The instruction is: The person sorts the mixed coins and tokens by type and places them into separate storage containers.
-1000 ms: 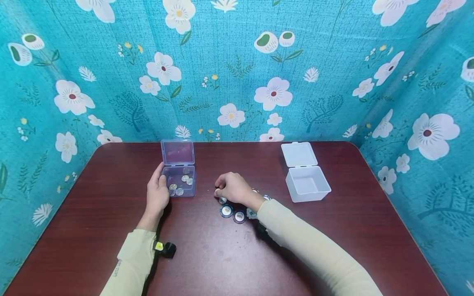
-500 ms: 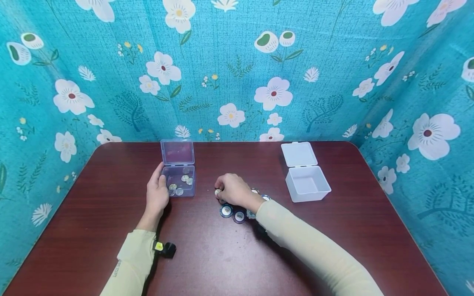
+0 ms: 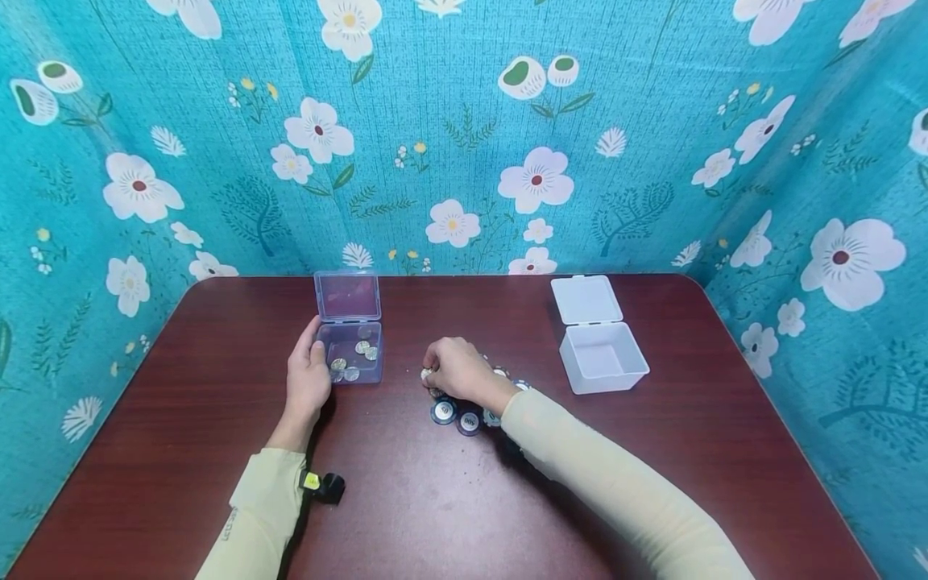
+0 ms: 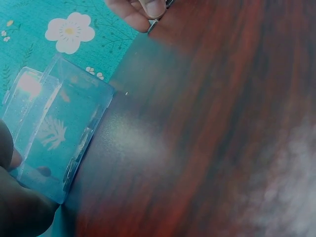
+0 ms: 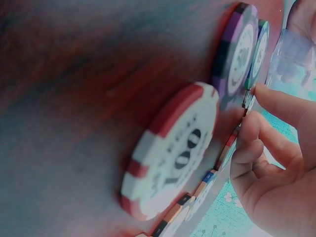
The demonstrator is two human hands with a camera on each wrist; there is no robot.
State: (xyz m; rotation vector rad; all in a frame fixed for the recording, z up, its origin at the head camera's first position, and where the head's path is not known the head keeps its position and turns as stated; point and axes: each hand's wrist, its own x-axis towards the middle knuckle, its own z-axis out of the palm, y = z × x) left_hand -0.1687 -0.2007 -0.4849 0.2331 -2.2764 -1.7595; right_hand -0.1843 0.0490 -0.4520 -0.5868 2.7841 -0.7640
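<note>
My left hand [image 3: 308,374] holds the left side of a clear plastic box [image 3: 353,372], its lid raised and several silvery coins [image 3: 351,374] lying on its floor. In the left wrist view, that thumb and fingers [image 4: 22,207] grip the box wall. My right hand [image 3: 464,372] is low over the table, pinching a coin [image 3: 426,374] between thumb and fingertips; the left wrist view shows only a thin metallic edge. Poker chips lie around and under this hand, among them a blue-edged one [image 3: 444,412], a purple-edged one [image 3: 469,423] and a red-and-white one [image 5: 173,153] marked 100. The forearm hides some chips.
A white plastic box [image 3: 603,358] with its lid raised stands at the right, nothing visible inside. The dark reddish wooden table [image 3: 435,515] ends at a blue flowered curtain [image 3: 449,145] behind. A black strap device [image 3: 329,488] sits at the left wrist.
My right hand's fingers have shifted very slightly at the coin beside the chips, covering more of the lower one. The left hand and both boxes stay in place.
</note>
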